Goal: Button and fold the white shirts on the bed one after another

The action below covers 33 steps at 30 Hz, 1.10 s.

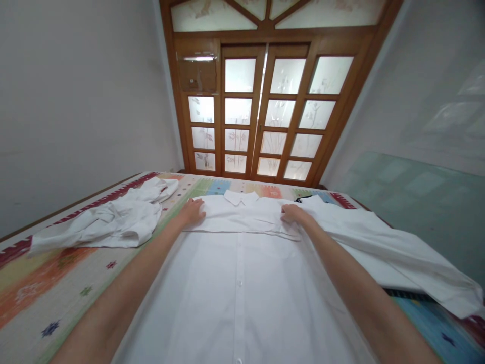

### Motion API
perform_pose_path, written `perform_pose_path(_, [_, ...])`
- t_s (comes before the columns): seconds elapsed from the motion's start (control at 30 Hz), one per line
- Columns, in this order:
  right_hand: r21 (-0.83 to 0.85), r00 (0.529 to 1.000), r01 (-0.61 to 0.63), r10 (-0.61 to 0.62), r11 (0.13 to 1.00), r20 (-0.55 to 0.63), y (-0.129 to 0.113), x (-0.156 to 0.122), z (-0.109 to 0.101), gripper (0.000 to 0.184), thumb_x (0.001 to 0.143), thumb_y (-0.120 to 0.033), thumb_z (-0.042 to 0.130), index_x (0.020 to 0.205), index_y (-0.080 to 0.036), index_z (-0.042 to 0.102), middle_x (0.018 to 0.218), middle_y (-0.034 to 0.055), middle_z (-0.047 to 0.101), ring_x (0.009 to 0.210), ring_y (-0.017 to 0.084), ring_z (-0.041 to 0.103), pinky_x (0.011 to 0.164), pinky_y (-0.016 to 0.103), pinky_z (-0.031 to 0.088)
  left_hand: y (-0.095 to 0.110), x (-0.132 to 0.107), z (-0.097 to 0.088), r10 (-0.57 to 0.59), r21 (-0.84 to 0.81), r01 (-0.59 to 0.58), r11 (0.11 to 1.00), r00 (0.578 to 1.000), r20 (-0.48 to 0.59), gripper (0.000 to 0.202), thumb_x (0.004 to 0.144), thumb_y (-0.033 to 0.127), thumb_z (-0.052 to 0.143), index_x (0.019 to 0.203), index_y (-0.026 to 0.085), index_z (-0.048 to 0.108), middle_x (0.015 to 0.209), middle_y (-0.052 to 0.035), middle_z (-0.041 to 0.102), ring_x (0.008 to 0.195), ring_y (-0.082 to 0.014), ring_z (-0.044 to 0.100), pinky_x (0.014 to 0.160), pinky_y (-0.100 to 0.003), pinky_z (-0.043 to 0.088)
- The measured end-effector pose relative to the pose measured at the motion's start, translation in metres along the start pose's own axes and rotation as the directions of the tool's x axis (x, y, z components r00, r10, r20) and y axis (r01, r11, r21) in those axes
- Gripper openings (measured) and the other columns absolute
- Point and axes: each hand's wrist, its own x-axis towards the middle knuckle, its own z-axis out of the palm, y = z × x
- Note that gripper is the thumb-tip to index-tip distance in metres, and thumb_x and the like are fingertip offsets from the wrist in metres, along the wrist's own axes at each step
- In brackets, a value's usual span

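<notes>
White shirt (212,298) runs lengthwise towards doors (247,137), collar (241,198) farthest, fingers (285,212) of left hand (194,211) and right hand (294,213) pinching it.

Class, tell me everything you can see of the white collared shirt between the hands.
The white shirt is plain, thin-looking cloth, lightly creased, with a pointed turned-down collar at its far end. It lies spread over a patterned cover, the left hand on its left side, the right hand on its right. A cloth edge crosses just below the hands; whether the buttoned white cloth beneath belongs to it is unclear.
</notes>
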Motion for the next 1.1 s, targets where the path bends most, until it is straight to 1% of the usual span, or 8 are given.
perform_pose_path(0.1, [0.053,0.999,0.018,-0.016,0.998,-0.033,0.008,0.001,-0.001,0.030,0.076,-0.009,0.062,0.104,-0.012,0.071,0.105,0.0145,0.071,0.097,0.024,0.065,0.078,0.026,0.048,-0.006,0.028,0.003,0.052,-0.038,-0.048,0.998,0.993,0.108,0.047,0.088,0.036,0.048,0.129,0.015,0.055,0.143,-0.0125,0.051,0.130,-0.0269,0.047,0.110,-0.039,0.032])
perform_pose_path(0.23, [0.116,0.994,0.037,-0.025,0.993,-0.103,0.018,-0.001,-0.003,0.030,0.081,-0.008,0.055,0.107,-0.014,0.069,0.107,0.0123,0.071,0.098,0.022,0.064,0.079,0.025,0.046,-0.006,0.043,0.005,-0.005,-0.049,0.009,0.999,0.996,0.093,0.036,0.092,0.026,0.038,0.116,0.016,0.063,0.128,-0.0138,0.061,0.120,-0.0246,0.056,0.102,-0.037,0.041])
perform_pose_path(0.37, [0.155,0.971,0.004,0.033,0.988,-0.239,0.024,-0.003,-0.005,0.031,0.086,-0.011,0.049,0.111,-0.016,0.066,0.108,0.0134,0.068,0.104,0.026,0.061,0.083,0.029,0.045,-0.006,0.041,0.009,-0.106,-0.056,0.106,0.993,0.994,0.010,0.033,0.093,0.025,0.036,0.111,0.016,0.062,0.123,-0.0154,0.060,0.113,-0.0260,0.059,0.095,-0.037,0.046])
perform_pose_path(0.53, [0.047,0.925,-0.021,0.037,0.999,-0.379,0.014,-0.011,0.002,0.036,0.088,-0.010,0.043,0.118,-0.016,0.062,0.117,0.0169,0.060,0.109,0.028,0.055,0.087,0.035,0.043,0.001,0.028,0.013,-0.295,-0.120,0.279,0.953,0.943,-0.155,0.029,0.093,0.025,0.039,0.114,0.019,0.058,0.124,-0.0128,0.057,0.110,-0.0245,0.058,0.091,-0.036,0.049])
perform_pose_path(0.7, [-0.028,0.899,0.055,-0.062,0.998,-0.433,-0.015,-0.020,0.022,0.037,0.087,-0.009,0.042,0.116,-0.012,0.064,0.135,0.0211,0.051,0.127,0.035,0.041,0.101,0.046,0.035,0.016,0.016,0.013,-0.284,-0.068,0.275,0.959,0.939,-0.196,0.040,0.090,0.011,0.032,0.122,0.016,0.056,0.130,-0.0146,0.055,0.120,-0.0243,0.052,0.099,-0.034,0.044])
perform_pose_path(0.8, [0.058,0.899,0.146,-0.108,0.988,-0.425,-0.039,-0.021,0.036,0.040,0.093,-0.020,0.038,0.125,-0.011,0.060,0.146,0.0172,0.043,0.137,0.030,0.033,0.110,0.042,0.026,0.027,0.010,0.017,-0.191,-0.044,0.187,0.981,0.973,-0.132,0.041,0.091,0.016,0.034,0.125,0.011,0.056,0.135,-0.0160,0.055,0.129,-0.0251,0.047,0.107,-0.036,0.037])
perform_pose_path(0.97, [0.160,0.931,0.314,-0.271,0.936,-0.243,-0.067,-0.026,0.053,0.057,0.100,-0.045,0.027,0.147,-0.015,0.039,0.157,0.0108,0.028,0.145,0.028,0.021,0.116,0.042,0.017,0.028,0.001,0.028,-0.146,-0.016,0.147,0.989,0.988,0.054,0.059,0.096,0.043,0.027,0.143,0.011,0.041,0.156,-0.0146,0.032,0.144,-0.0319,0.025,0.115,-0.048,0.024])
perform_pose_path(1.1, [0.158,0.960,0.260,-0.238,0.952,-0.149,-0.059,-0.032,0.056,0.065,0.099,-0.057,0.020,0.153,-0.021,0.028,0.160,0.0073,0.018,0.147,0.027,0.015,0.117,0.043,0.012,0.015,-0.003,0.029,-0.181,-0.022,0.184,0.983,0.980,0.078,0.067,0.096,0.051,0.024,0.149,0.011,0.032,0.159,-0.0146,0.023,0.146,-0.0302,0.021,0.116,-0.046,0.023])
